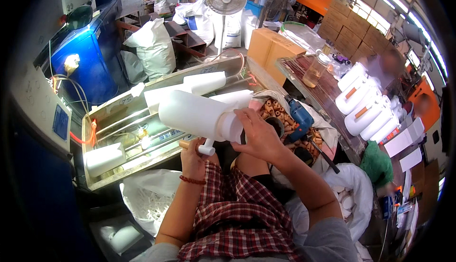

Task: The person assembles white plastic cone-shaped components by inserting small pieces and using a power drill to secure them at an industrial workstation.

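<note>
A large white plastic jug (190, 114) lies tilted in front of me, its base up to the left and its neck end to the right. My right hand (256, 136) is closed around the neck end. Below the jug, my left hand (192, 162) is closed on a short tan wooden handle piece (184, 144), whose end shows past the fingers. A white peg with a round end (206, 148) sits between that hand and the jug; how it joins the jug is hard to see. Several white containers (205, 82) rest in the long trough behind the jug.
The trough (105, 184) has metal rods. To my right, a sack holds wooden handle pieces (316, 144) and a blue power drill (300, 117). White jugs (351, 101) and a clear jar (315, 71) stand on a table. A white bag (356, 186) is near my right elbow.
</note>
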The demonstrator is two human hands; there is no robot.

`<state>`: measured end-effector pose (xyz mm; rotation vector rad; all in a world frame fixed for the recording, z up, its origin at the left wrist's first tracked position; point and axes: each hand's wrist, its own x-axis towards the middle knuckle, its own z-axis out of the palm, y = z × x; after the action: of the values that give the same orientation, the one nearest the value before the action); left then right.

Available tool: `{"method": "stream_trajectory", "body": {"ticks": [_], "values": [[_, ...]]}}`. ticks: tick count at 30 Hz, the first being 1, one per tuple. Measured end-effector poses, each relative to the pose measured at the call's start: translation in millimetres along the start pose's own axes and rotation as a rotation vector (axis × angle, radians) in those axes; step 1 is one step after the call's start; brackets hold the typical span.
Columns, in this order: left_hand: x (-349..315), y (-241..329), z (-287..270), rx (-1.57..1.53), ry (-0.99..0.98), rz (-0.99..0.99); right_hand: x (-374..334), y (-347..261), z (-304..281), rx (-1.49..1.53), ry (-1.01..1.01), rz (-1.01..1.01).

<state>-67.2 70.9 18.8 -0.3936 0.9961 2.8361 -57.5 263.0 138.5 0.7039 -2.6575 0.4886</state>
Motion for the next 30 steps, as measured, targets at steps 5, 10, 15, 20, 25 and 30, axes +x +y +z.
{"method": "stream_trajectory", "body": {"ticks": [5,10,15,20,25,30], "values": [[-6,5,5,0.004,0.009,0.050,5,-5,5,-0.085,-0.057,-0.047],[-9,8,3,0.031,-0.010,0.011,8,-5,7,-0.116,-0.033,-0.087],[-11,9,9,-0.039,0.026,0.072,16,0,11,0.101,-0.188,0.275],[-7,8,5,-0.029,0.033,0.109,26,-6,16,0.529,-0.308,0.595],[-8,11,3,0.015,0.053,0.078,22,8,32,0.648,-0.305,0.530],[-2,15,-5,-0.043,0.062,0.112,30,2,25,0.157,-0.314,0.156]]}}
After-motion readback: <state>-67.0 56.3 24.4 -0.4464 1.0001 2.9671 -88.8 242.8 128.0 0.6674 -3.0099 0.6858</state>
